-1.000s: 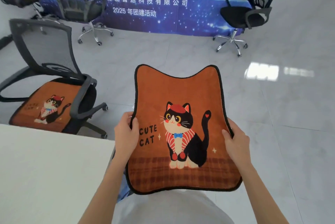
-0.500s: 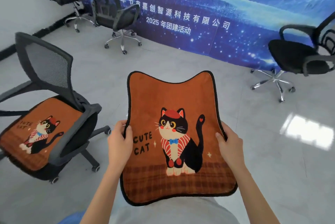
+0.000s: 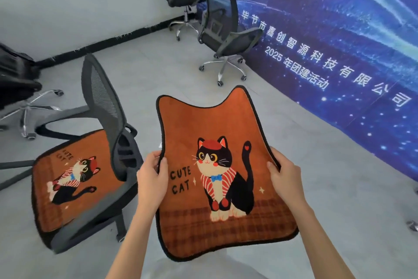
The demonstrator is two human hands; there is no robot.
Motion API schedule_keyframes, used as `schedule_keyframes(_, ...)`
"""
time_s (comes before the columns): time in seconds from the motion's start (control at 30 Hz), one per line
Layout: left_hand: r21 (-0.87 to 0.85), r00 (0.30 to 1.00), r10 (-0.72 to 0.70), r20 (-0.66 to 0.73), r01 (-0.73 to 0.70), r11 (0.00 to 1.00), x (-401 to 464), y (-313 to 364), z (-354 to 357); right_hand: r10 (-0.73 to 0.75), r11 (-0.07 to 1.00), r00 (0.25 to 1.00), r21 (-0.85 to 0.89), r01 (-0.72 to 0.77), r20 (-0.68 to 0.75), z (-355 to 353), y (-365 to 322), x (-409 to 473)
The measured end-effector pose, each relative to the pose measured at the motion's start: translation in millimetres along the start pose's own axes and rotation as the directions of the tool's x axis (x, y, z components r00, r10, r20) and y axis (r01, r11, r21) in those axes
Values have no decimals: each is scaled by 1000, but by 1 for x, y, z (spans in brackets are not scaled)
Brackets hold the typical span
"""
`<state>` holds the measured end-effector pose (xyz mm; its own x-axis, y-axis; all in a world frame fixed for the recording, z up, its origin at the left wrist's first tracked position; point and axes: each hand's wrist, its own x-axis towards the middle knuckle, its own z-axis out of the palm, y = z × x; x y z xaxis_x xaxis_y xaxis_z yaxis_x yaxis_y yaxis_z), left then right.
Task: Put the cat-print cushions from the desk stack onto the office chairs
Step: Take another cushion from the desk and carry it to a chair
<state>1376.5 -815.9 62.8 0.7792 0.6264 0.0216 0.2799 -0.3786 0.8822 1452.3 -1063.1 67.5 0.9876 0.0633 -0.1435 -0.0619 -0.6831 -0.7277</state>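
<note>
You are holding a cat-print cushion (image 3: 217, 165) flat in front of you, print up. Your left hand (image 3: 150, 177) is gripping its left edge and your right hand (image 3: 286, 179) its right edge, fingers (image 3: 271, 165) clenched on the fabric. Left of the cushion, a second cushion (image 3: 67, 179) is lying on an office chair (image 3: 106, 106).

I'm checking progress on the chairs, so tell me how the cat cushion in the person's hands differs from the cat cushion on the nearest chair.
The held cushion is in the air, gripped at its side edges by the left hand and right hand; the seated cushion lies flat on the nearest chair, untouched. The held cushion's cat reads upright to the camera; the seated cushion's cat appears turned sideways. Both share the orange ground, black trim and CUTE CAT print.
</note>
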Motion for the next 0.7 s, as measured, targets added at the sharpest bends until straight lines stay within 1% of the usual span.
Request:
schedule_keyframes(0.17,13,1000,11,21,-11,1000,138,42,40,-5,1000,1000,17,5,-27,0,-49,138)
schedule_keyframes(0.3,11,999,-26,-26,27,1000,230,63,63,-38,999,999,33,39,-25,8,-88,234)
schedule_keyframes(0.4,34,998,-30,-62,32,999,292,64,76,-58,997,998,47,57,16,24,-112,306)
schedule_keyframes(0.5,48,987,-81,-136,88,995,362,58,89,-119,992,988,41,116,95,53,-140,395)
schedule_keyframes(0.57,21,971,-124,-203,131,991,407,54,96,-179,984,970,25,178,162,75,-168,454)
schedule_keyframes(0.63,-7,939,-196,-282,202,979,452,51,97,-255,966,936,18,258,243,99,-204,512)
schedule_keyframes(0.7,-45,891,-259,-373,261,964,493,54,94,-333,937,878,19,349,344,125,-245,568)
